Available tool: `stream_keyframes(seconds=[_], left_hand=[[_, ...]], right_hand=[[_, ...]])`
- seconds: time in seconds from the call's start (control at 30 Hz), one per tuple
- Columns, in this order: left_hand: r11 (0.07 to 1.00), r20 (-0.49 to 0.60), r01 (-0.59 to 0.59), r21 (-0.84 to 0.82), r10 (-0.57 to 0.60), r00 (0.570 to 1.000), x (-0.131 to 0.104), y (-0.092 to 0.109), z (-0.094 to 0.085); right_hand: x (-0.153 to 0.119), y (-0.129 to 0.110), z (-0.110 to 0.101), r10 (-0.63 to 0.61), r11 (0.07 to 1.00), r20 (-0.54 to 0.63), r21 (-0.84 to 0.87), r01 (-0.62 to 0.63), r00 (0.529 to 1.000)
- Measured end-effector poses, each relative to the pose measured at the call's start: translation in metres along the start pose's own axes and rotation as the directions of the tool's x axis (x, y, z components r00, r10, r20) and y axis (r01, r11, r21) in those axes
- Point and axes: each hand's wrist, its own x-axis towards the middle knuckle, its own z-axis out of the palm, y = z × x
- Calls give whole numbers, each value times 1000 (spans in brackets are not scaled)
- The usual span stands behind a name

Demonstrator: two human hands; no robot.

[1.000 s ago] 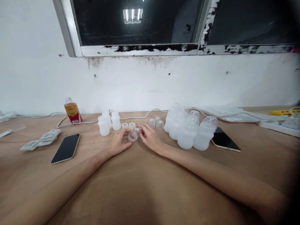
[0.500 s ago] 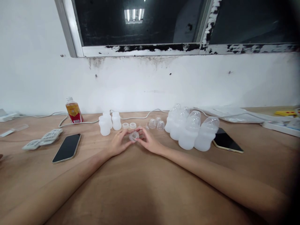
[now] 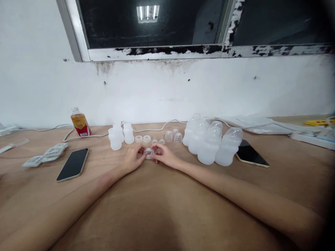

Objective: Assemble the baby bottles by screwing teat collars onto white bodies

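Fingertips of my left hand [image 3: 134,158] and right hand [image 3: 165,156] clamp opposite sides of a clear, round plastic collar [image 3: 149,153] in front of two small clear, dome-shaped teats [image 3: 162,141] on the brown wooden table [image 3: 141,205]; from this distance I can't tell whether it rests there

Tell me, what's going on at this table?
A person's left hand and right hand are both holding a small clear ring between them. Just beyond it, two loose rings, two small clear teats and three clear domes sit on the table. Three uncovered bottles stand to the left, and a cluster of dome-topped bottles to the right.
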Motion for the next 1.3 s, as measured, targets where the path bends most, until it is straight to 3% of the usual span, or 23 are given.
stream_keyframes(seconds=[0.17, 0.37, 0.63, 0.87, 1.0, 1.13, 1.3], left_hand=[[999, -26, 54, -5, -54, 998, 1, -1, 8], [995, 44, 10, 103, -15, 999, 1, -1, 11], [985, 76, 24, 172, -38, 996, 11, 1, 13], [992, 73, 15, 127, -25, 997, 10, -3, 15], [996, 99, -3, 86, -5, 995, 7, -1, 13], [994, 127, -24, 108, 10, 992, 5, 2, 10], [991, 114, 10, 135, -26, 993, 4, 3, 12]], right_hand=[[-4, 1, 2, -173, 917, -95, -380, 125, 980], [0, 2, -1, -186, 784, -44, -609, 121, 982], [2, 1, 3, -196, 727, -38, -676, 119, 980], [1, 1, 5, -180, 707, -49, -701, 94, 982], [-1, 0, 2, -188, 695, 21, -704, 148, 982], [-5, 0, 0, -196, 630, 103, -749, 206, 975], [-5, 0, 2, -122, 523, 94, -840, 145, 988]])
